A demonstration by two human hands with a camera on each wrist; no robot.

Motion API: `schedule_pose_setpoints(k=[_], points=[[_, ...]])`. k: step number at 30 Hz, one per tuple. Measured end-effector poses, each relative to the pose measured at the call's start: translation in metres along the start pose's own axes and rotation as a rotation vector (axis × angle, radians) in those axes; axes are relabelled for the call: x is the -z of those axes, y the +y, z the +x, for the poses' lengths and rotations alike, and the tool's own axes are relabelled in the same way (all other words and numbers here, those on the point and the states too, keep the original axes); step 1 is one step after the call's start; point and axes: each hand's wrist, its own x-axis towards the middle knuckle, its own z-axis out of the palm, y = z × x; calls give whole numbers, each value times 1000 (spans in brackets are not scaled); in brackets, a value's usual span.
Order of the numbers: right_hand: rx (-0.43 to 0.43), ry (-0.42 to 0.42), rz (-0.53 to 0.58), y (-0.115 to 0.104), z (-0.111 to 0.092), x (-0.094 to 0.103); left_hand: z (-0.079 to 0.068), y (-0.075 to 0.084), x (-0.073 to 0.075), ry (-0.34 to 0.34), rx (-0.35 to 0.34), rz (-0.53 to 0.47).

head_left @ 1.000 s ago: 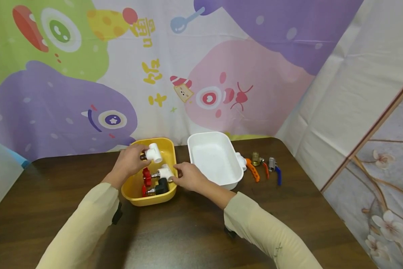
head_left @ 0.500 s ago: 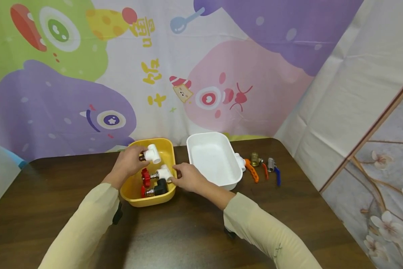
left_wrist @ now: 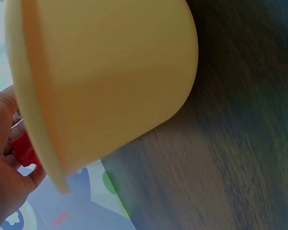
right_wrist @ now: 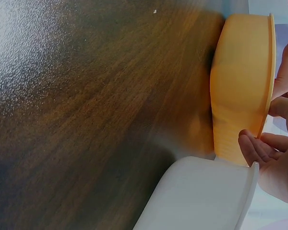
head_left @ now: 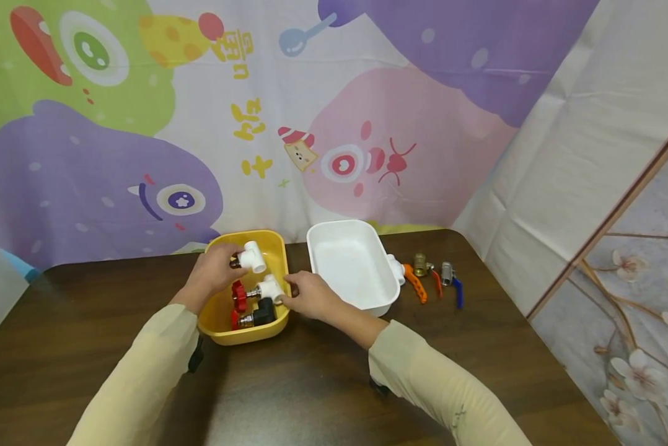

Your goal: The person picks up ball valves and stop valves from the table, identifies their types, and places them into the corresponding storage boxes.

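My left hand [head_left: 211,271] holds a white plastic stop valve [head_left: 253,257] by its handle end, over the yellow tub [head_left: 276,240]. Its tee-shaped body points right, and a red handle [left_wrist: 23,149] shows between the fingers in the left wrist view. With my right hand [head_left: 312,293] I grip the tub's right rim, several fingertips [right_wrist: 249,143] lying against the outer wall. Inside the tub sit another white stop valve [head_left: 270,289] with a red handwheel and a black angle valve [head_left: 264,311] with a red handle.
A white tub [head_left: 347,263] stands right of the yellow one. Along its right side lie a white ball valve with an orange lever [head_left: 414,282], a brass one [head_left: 420,265] with a red lever and a silver one [head_left: 447,272] with a blue lever. A printed cloth hangs behind the table.
The scene shifts slightly left as the head view turns a little. Both hands keep their hold, and the valves stay in place.
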Motion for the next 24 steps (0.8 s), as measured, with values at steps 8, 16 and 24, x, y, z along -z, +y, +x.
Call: schedule_pose_setpoints(k=[8,16,24], points=[[10,6,2,0,-1,0,2,1,-4,-30,19,-23],[13,5,4,0,-1,0,4,1,-6,-51,41,-25],[22,15,7,1,-1,0,7,0,-9,-57,43,-17]])
